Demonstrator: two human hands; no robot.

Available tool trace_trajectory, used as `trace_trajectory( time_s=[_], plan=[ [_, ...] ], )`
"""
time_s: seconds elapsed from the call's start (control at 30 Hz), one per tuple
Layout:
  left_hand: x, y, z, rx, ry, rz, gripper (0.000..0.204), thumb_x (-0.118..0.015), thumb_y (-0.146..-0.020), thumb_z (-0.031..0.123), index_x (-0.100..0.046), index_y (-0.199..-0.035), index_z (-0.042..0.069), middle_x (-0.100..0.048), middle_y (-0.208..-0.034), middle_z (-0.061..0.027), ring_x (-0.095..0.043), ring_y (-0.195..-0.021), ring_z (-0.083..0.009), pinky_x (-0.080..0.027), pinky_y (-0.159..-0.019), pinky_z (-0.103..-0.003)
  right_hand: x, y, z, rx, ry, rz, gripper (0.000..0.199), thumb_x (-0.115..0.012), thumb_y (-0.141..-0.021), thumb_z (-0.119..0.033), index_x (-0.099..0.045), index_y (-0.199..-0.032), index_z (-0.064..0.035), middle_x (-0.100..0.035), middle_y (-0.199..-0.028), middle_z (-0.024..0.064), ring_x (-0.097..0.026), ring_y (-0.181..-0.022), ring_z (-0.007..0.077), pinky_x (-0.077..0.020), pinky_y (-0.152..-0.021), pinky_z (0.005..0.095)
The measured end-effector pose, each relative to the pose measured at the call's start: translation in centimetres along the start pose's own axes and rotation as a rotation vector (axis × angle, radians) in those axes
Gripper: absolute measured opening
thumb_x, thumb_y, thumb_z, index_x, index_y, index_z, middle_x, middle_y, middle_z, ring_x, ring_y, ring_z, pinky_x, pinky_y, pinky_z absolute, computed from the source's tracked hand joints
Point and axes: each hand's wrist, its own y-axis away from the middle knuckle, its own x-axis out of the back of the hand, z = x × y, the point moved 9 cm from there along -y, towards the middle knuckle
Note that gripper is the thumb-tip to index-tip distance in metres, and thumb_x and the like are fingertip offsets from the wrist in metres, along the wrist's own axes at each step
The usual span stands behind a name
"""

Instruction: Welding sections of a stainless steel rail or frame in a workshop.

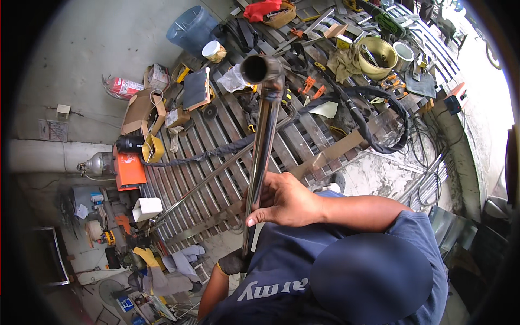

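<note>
A long shiny metal pipe [263, 138] rises upright in front of me. Its top end carries a short pipe piece joined at an angle, with an open round mouth and dark heat marks at the joint. My right hand [287, 201], bare, grips the pipe around its middle; the thumb lies across the near side and the fingers curl partly out of sight behind it. Lower down, my left hand [234, 263] in a dark glove closes on the pipe close to my shirt, its fingers partly hidden.
A slatted metal workbench [216, 179] stretches beyond the pipe. A thick black sleeved cable [360, 122] loops over its right part. On it sit a brass-coloured bowl [377, 59], orange clamps [310, 85] and scattered tools. An orange machine [130, 169] stands left, a blue bin [192, 30] behind.
</note>
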Motion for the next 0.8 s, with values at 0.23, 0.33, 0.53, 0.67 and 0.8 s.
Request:
trace_trajectory(
  time_s=[0.23, 0.33, 0.53, 0.67, 0.8],
  plan=[
    [0.1, -0.2, -1.5, 0.092, 0.063, -0.093, 0.037, -0.078, -0.096, 0.007, -0.069, -0.13, -0.005, -0.077, -0.118, -0.0108, -0.07, -0.105, -0.0196, -0.058, -0.093, -0.036, 0.8, 0.0, -0.1, -0.084, 0.099, 0.089, 0.057, -0.101, -0.077, -0.015, -0.061, -0.116, -0.0023, -0.077, -0.091, 0.0042, -0.072, -0.087, 0.0107, -0.0609, -0.078, 0.0296],
    [0.3, -0.3, -1.5, 0.073, 0.136, -0.08, 0.036, -0.079, -0.096, 0.008, -0.07, -0.128, -0.005, -0.077, -0.117, -0.0106, -0.071, -0.104, -0.0201, -0.059, -0.091, -0.037, 1.1, 0.0, -0.2, -0.078, 0.122, 0.137, 0.062, -0.105, -0.072, -0.023, -0.064, -0.114, -0.0019, -0.073, -0.086, 0.0014, -0.068, -0.081, 0.0093, -0.0571, -0.072, 0.0294],
    [0.9, -0.7, -0.8, 0.113, 0.089, -0.039, 0.029, -0.078, -0.096, 0.011, -0.073, -0.121, -0.004, -0.078, -0.11, -0.0098, -0.07, -0.099, -0.0173, -0.058, -0.086, -0.034, 1.5, -0.9, 0.4, -0.094, 0.237, 0.194, 0.063, -0.106, -0.07, -0.027, -0.061, -0.108, -0.0029, -0.071, -0.086, -0.0003, -0.063, -0.08, 0.0068, -0.0543, -0.07, 0.0272],
    [2.3, -0.9, 0.6, 0.073, -0.157, 0.157, 0.021, -0.078, -0.096, 0.017, -0.076, -0.109, 0.0, -0.076, -0.092, -0.0066, -0.07, -0.086, -0.0141, -0.057, -0.078, -0.032, 1.1, -2.5, 3.1, -0.041, 0.057, 0.158, 0.067, -0.107, -0.068, -0.035, -0.064, -0.107, -0.0022, -0.065, -0.086, 0.0013, -0.061, -0.079, 0.0109, -0.0516, -0.071, 0.0289],
    [6.4, 2.2, 3.5, -0.016, -0.359, 0.571, 0.022, -0.079, -0.098, 0.024, -0.074, -0.091, 0.004, -0.068, -0.075, -0.0001, -0.065, -0.069, -0.012, -0.055, -0.068, -0.032, 1.0, -2.5, 3.8, -0.066, 0.073, 0.037, 0.068, -0.106, -0.07, -0.035, -0.062, -0.11, -0.0021, -0.064, -0.092, 0.0041, -0.062, -0.087, 0.0132, -0.0523, -0.074, 0.0303]
  ],
)
